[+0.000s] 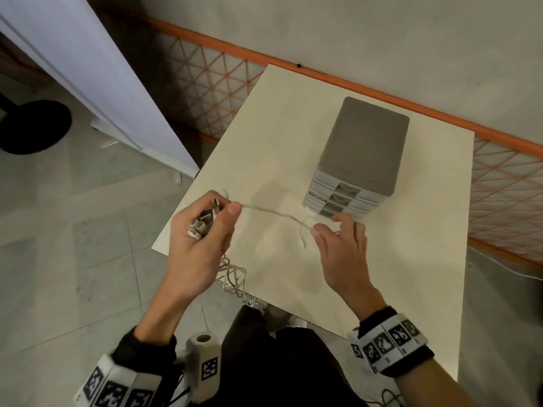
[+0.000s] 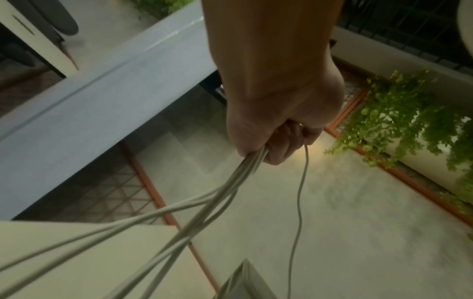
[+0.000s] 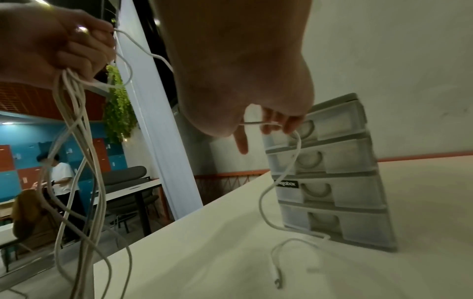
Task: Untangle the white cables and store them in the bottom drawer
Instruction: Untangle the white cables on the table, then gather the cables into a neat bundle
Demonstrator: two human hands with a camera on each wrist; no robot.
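Both hands work above the cream tabletop's (image 1: 382, 274) near-left corner. Left hand (image 1: 202, 230) grips the bundled white cables (image 1: 232, 274), plugs half hidden; right hand (image 1: 340, 248) pinches one blurred strand. Beyond, near the far edge, the grey four-drawer plastic cabinet (image 1: 364, 148) is closed.

Left hand (image 1: 202, 233) is up over the desk's near-left corner, palm facing up-ish, fingers curled into a fist with the thumb pressed forward against the index finger. Right hand (image 1: 342, 251) hovers further right, back of hand up, thumb and fingertips pinched together, other fingers loosely spread.
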